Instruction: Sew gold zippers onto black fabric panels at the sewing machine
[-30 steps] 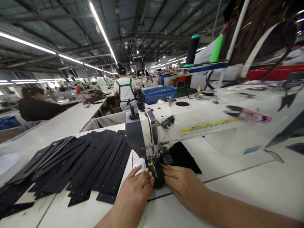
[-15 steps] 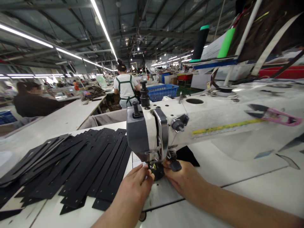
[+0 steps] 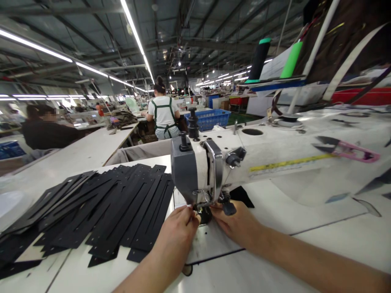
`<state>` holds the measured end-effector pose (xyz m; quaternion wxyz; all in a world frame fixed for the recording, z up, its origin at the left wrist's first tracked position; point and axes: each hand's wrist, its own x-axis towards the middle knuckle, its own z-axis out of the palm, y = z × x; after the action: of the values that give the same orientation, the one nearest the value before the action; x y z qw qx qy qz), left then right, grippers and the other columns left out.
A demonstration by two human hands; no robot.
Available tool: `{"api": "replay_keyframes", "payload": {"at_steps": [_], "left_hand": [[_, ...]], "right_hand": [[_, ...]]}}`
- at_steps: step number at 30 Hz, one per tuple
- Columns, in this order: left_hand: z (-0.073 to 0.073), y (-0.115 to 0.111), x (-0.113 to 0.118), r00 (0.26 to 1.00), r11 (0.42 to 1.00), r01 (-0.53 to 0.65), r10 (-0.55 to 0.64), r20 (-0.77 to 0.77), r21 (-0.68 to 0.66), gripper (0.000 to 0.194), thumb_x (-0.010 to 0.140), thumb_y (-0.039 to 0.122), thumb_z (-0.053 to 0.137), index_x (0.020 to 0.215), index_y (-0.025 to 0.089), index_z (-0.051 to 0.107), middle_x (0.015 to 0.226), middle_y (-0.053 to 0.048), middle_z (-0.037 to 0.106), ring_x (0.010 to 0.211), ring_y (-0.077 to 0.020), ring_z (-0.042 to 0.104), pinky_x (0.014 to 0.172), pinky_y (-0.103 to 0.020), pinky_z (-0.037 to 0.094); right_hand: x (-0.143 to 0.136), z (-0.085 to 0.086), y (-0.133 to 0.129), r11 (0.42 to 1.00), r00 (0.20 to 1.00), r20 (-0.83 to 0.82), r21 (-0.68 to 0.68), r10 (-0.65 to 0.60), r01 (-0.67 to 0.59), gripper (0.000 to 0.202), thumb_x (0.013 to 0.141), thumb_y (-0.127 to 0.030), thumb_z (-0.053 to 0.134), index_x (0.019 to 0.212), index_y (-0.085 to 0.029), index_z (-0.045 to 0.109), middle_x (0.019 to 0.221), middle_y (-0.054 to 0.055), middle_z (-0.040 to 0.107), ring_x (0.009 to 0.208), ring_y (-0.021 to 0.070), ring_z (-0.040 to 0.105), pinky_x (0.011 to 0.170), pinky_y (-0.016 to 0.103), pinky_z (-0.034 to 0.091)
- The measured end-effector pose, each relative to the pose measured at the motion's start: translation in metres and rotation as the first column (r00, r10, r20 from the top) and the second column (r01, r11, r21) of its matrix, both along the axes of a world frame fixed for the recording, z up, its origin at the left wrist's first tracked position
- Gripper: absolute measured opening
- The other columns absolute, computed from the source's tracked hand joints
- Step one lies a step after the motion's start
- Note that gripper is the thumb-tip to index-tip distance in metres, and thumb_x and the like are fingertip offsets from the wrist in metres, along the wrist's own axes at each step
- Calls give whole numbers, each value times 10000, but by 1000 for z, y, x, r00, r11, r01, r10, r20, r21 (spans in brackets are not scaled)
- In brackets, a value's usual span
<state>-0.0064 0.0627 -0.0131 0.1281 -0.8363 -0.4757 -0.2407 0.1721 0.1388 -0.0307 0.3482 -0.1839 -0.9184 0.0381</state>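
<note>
The sewing machine (image 3: pixel 185 169) stands in front of me, its needle area between my two hands. Under the presser foot shows the rounded end of a black piece (image 3: pixel 205 216), flat and thin. My left hand (image 3: pixel 179 232) is closed in a pinch at its left side; what the fingertips hold is hidden. On the other side my right hand (image 3: pixel 240 224) has its fingers closed at the black piece's edge, partly hidden by the machine's foot parts. More black material (image 3: pixel 242 196) shows behind that hand; whether it is the same piece I cannot tell.
Many slotted black pieces (image 3: pixel 122 211) lie fanned on the white table (image 3: pixel 88 146) at left. Pink-handled thread snips (image 3: pixel 357 151) rest on the machine arm. Thread cones (image 3: pixel 291 60) stand at upper right. Beyond are a blue basket (image 3: pixel 210 118) and a co-worker (image 3: pixel 165 112).
The view has shifted slightly, so the machine and pile appear a little further right. Both hands stay beside the presser foot, with the left fingers pressed a little closer together.
</note>
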Motion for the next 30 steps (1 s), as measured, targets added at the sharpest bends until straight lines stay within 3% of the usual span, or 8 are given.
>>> {"api": "replay_keyframes", "payload": {"at_steps": [7,20,22,24,27,30], "left_hand": [[6,-2,2,1000,999,-14,14,-4,-34,121,846,119,478,811,146,590,807,-67,601,764,-164,578,725,-298,521],[2,0,-2,1000,999,-16,16,-12,-49,82,815,98,525,810,138,597,807,-61,614,750,-164,583,735,-299,517],[4,1,-2,1000,998,-25,25,-11,-54,67,799,93,548,796,138,598,812,-59,619,765,-168,586,737,-297,516],[7,-1,-2,999,998,-31,30,-11,-57,60,784,89,568,786,139,601,805,-53,625,777,-169,594,756,-302,512],[13,-13,3,1000,998,-28,28,-2,-47,67,782,107,570,818,151,607,839,-46,639,846,-176,604,870,-355,465],[14,-37,18,996,996,80,-81,-37,-28,249,809,215,551,1049,149,558,1009,-71,639,1033,-214,552,971,-424,379]], "right_hand": [[-1,0,1,1000,1000,-3,2,-15,15,263,829,-102,358,724,-160,592,768,74,654,647,179,593,574,253,422],[0,3,3,999,997,77,-40,-22,25,258,842,-104,363,741,-159,594,739,57,616,716,172,589,649,261,453],[7,8,7,999,994,102,-38,-32,36,195,840,-146,417,775,-158,601,782,67,616,775,189,582,709,294,460],[17,14,5,992,985,126,-6,-120,122,154,823,-183,461,818,-136,608,853,112,609,838,239,563,748,376,459],[31,15,-20,962,949,162,84,-271,260,232,775,-108,412,890,-92,612,914,174,583,867,300,541,738,479,454],[37,3,-66,976,967,176,144,-186,162,330,732,-50,389,976,-123,600,940,140,602,854,262,563,746,396,486]]}}
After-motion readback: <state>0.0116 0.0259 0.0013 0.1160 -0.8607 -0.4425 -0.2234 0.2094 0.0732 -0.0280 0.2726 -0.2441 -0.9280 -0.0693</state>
